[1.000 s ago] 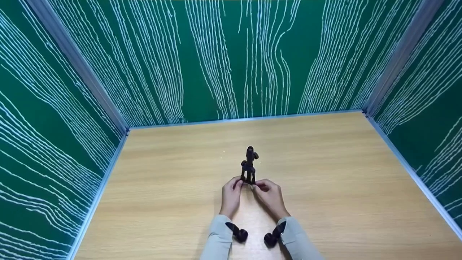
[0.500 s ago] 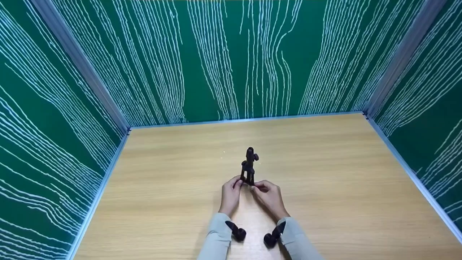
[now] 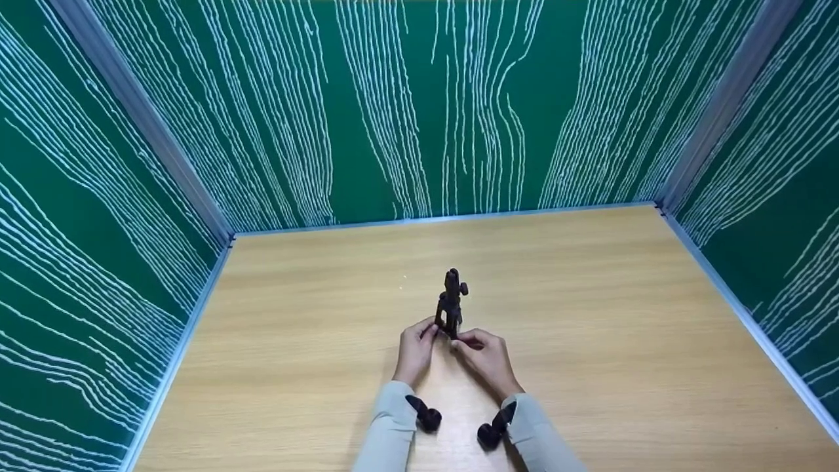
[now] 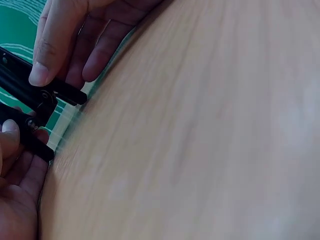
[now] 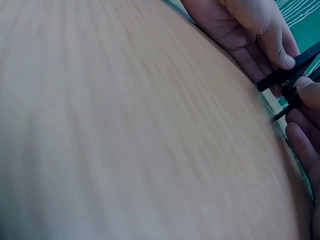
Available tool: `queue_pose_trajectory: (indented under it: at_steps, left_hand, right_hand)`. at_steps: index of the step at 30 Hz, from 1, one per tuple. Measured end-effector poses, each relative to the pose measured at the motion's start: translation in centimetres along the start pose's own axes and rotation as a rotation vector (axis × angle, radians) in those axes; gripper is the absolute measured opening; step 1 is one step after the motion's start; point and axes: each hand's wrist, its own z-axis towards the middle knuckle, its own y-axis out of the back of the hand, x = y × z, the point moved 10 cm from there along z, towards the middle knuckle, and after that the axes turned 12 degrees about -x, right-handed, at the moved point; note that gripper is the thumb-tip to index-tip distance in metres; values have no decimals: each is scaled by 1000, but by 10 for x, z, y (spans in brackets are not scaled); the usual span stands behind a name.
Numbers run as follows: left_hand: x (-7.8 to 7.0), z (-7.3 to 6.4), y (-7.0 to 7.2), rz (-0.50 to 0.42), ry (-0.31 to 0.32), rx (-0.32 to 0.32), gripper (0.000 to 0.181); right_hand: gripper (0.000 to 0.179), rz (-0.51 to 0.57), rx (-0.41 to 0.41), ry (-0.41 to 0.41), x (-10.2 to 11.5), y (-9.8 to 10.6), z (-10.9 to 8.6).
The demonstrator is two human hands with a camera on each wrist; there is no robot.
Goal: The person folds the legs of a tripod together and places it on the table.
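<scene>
A black mini tripod stands out in front of both hands in the head view, its lower legs towards the person. My left hand pinches one leg between thumb and fingers. On the other side, my right hand pinches another leg low down. In the left wrist view the tripod shows a hinge and spread legs, a thumb pressed on each of two legs. The right wrist view shows the tripod legs at its right edge, partly cut off and partly covered by fingers.
A pale wooden table lies under the hands. Green panels with white wavy lines enclose its back and sides, joined by grey metal posts. A black wrist mount sticks inward from the left sleeve, and another mount from the right.
The tripod has turned slightly, and its legs look closer together in the head view. Both hands have shifted a little left and keep their pinch on the legs.
</scene>
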Motion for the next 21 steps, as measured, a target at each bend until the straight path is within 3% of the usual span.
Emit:
queue_pose_trajectory:
  at_steps: [9,16,21]
  left_hand:
    - [2,3,-6,-24,15,46,20]
    - [-2,6,-8,35,-48,62,21]
    - [-3,7,-11,21,-46,85,21]
  right_hand:
    - [13,-7,10,26,-1,0,0]
    - [11,-43,-37,102,1,1,0]
    - [11,-46,-33,93,2,1,-1]
